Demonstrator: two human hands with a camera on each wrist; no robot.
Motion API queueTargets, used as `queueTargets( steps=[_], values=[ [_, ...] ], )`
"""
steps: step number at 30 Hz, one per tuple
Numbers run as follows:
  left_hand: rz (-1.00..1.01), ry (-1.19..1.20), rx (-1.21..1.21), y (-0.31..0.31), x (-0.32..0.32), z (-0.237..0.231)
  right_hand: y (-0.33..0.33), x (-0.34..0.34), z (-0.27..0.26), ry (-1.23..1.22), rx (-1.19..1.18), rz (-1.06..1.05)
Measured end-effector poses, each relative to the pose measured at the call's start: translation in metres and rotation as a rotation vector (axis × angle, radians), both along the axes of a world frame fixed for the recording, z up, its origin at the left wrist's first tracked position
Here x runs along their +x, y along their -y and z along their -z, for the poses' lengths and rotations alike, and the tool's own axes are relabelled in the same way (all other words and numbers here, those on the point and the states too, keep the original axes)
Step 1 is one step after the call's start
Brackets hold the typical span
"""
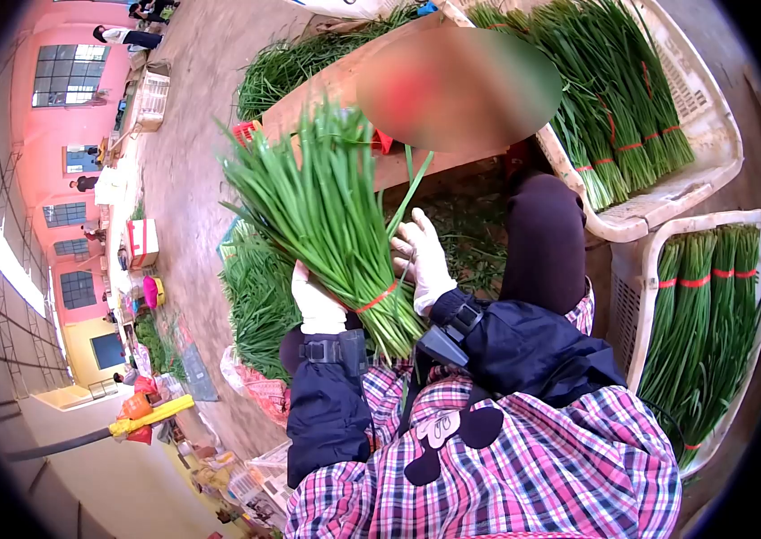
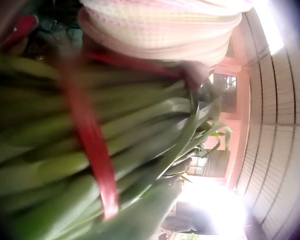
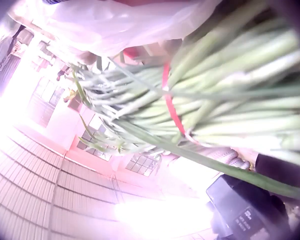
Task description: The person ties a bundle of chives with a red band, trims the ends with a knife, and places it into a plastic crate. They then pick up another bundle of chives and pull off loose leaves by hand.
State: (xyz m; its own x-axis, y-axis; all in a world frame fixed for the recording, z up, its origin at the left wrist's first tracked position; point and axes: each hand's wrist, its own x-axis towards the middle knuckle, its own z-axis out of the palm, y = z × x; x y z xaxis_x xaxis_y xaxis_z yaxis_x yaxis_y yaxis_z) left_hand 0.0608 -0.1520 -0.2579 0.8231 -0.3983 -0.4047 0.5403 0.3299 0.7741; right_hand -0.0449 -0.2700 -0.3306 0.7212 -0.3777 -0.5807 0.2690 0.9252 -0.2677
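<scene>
A large bundle of garlic chives (image 1: pixel 336 207) is tilted in front of my chest, leaves up and away, cut stems toward my lap. A red band (image 1: pixel 377 297) circles its stems; the band (image 2: pixel 92 142) also shows in the left wrist view. My gloved left hand (image 1: pixel 318 301) grips the bundle's left side near the band, its thumb in front and its other fingers hidden behind. My gloved right hand (image 1: pixel 424 260) is at the bundle's right side, its loosely bent fingers against the stems. One stray blade (image 1: pixel 410 191) sticks out above those fingers.
Two white crates, an upper one (image 1: pixel 637 220) and a lower one (image 1: pixel 654 296), stand on my right with banded chive bundles. Loose chives (image 1: pixel 259 296) are heaped at my left, and more lie behind a brown board (image 1: pixel 318 72). A blurred patch covers part ahead.
</scene>
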Motion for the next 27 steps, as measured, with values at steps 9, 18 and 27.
queueTargets(
  steps=[9, 18, 27],
  values=[
    [-0.118, 0.079, 0.081, -0.023, 0.002, -0.019, 0.011, -0.012, -0.018, -0.077, -0.024, -0.102],
    [-0.237, 0.085, -0.069, -0.058, 0.011, -0.015, -0.002, -0.035, -0.011, 0.088, -1.198, -0.3],
    [-0.272, 0.039, -0.223, -0.089, 0.014, -0.003, 0.015, -0.03, -0.032, 0.322, -2.231, -0.314]
  ],
)
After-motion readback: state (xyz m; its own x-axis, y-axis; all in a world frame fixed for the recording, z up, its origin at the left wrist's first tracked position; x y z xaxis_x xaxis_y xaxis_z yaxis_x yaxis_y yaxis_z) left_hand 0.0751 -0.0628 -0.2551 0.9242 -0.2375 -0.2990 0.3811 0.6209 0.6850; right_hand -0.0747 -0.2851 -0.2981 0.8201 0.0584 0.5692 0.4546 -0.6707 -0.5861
